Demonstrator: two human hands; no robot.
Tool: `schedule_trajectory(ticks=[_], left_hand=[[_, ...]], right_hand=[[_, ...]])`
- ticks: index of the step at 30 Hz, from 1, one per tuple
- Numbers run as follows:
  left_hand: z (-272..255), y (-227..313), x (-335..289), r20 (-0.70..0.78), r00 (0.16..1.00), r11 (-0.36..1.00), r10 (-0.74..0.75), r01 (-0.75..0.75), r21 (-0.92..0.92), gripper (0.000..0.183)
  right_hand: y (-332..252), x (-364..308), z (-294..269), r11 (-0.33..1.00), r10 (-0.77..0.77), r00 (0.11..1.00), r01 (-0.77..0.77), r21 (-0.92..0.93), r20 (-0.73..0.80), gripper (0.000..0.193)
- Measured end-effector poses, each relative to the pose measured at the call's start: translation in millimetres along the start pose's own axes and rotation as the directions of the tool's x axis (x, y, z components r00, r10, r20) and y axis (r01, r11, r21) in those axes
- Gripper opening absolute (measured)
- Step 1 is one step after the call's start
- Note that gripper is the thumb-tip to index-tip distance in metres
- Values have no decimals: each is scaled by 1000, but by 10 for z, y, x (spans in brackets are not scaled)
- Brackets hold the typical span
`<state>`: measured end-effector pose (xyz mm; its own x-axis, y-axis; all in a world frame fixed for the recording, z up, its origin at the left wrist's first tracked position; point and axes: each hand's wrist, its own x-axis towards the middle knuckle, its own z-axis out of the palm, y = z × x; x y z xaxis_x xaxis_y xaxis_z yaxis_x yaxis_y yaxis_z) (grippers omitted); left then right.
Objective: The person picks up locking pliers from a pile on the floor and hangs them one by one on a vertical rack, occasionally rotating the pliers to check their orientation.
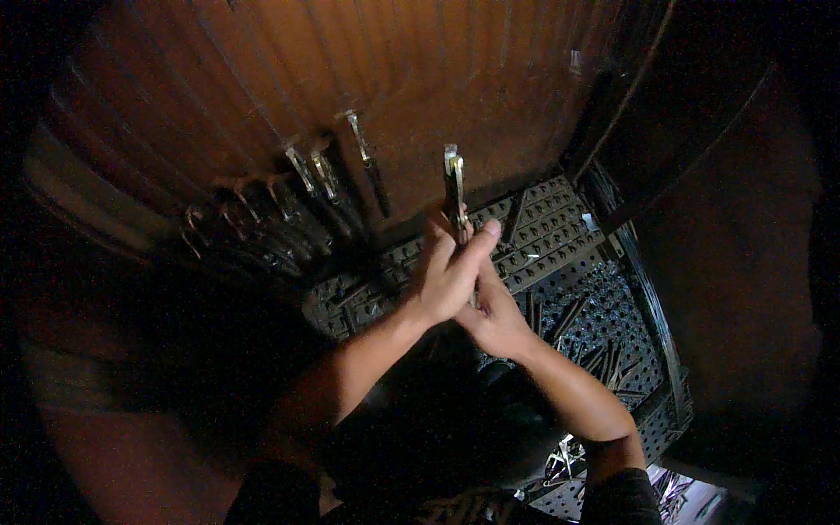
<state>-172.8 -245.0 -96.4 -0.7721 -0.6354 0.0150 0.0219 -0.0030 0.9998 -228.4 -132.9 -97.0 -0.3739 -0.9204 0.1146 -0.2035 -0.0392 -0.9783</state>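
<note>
Both my hands are closed round a narrow metal tool that looks like locking pliers (pixel 454 179), held upright in front of the brown ribbed wall. Its bright jaw end points away from me, while the handles are mostly hidden in my grip. My left hand (pixel 442 284) wraps it from the left, with the thumb along its side. Just below and to the right, my right hand (pixel 500 319) presses against the left one and holds the lower part. Several similar tools (pixel 324 175) hang along the wall to the left, some deep in shadow.
Beneath my hands lies a dark perforated metal rack (pixel 547 232) with rows of small openings. Loose metal rods (pixel 608 367) are scattered on its right part. A bundle of thin wires or rods (pixel 652 306) runs along its right edge. The lower left is too dark to make out.
</note>
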Motion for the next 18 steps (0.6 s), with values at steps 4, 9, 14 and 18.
schedule_trajectory(ticks=[4,9,14,18], left_hand=[[-122,-10,184,-44,999,1000,6,-6,0,53],[-334,208,479,-175,969,967,174,-201,-153,52],[-402,275,744,-304,851,902,427,-425,79,49],[-360,426,839,-370,776,860,510,-460,219,54]], right_hand=[[315,293,92,999,-49,992,50,0,-116,87],[584,472,98,977,48,984,-10,214,-172,80],[570,445,89,968,100,967,-40,248,-235,81],[603,417,49,973,129,963,-77,215,-237,80]])
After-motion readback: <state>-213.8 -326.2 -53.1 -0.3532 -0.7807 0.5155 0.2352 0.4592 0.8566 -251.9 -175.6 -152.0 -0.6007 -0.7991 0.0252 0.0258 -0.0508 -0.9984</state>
